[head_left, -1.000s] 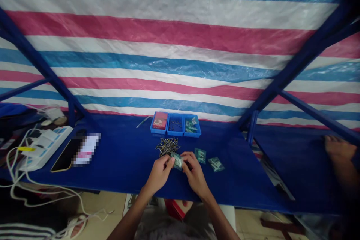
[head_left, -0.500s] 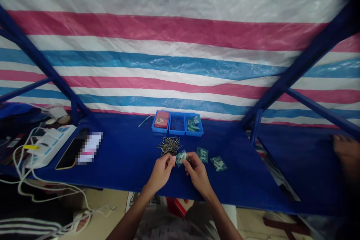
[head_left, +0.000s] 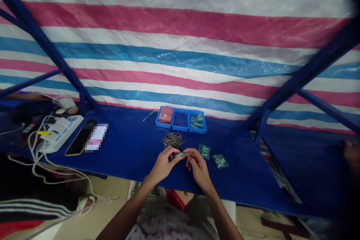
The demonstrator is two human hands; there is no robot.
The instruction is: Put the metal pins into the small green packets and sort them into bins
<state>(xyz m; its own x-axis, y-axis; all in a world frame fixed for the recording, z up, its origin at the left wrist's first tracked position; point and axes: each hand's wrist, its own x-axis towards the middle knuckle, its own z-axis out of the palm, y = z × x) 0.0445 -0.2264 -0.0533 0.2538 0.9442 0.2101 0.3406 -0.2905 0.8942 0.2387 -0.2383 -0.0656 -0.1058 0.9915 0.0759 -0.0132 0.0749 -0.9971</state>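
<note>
A small clear-green plastic packet (head_left: 179,154) is pinched between my two hands, just above the blue tabletop. My left hand (head_left: 164,163) grips its left side with thumb and fingers. At the packet's right edge, the fingertips of my right hand (head_left: 197,165) are closed on it. Beyond my left hand lies a loose pile of screws (head_left: 172,139), partly hidden by the fingers. Two more green packets with small pale pieces inside lie flat to the right: the nearer packet (head_left: 204,151) beside my right hand and the farther packet (head_left: 220,161) beyond it.
Three joined blue bins hold a red packet (head_left: 165,114), a few screws (head_left: 180,120) and green packets (head_left: 196,121). A thin pen-like tool (head_left: 149,115) lies left of them. A phone (head_left: 80,140) and a white power strip (head_left: 62,135) with cables lie left. Another person's hand (head_left: 352,152) shows at right.
The packet has turned from facing me to nearly edge-on, with my left fingers now wrapped further over it. The whole view has shifted slightly.
</note>
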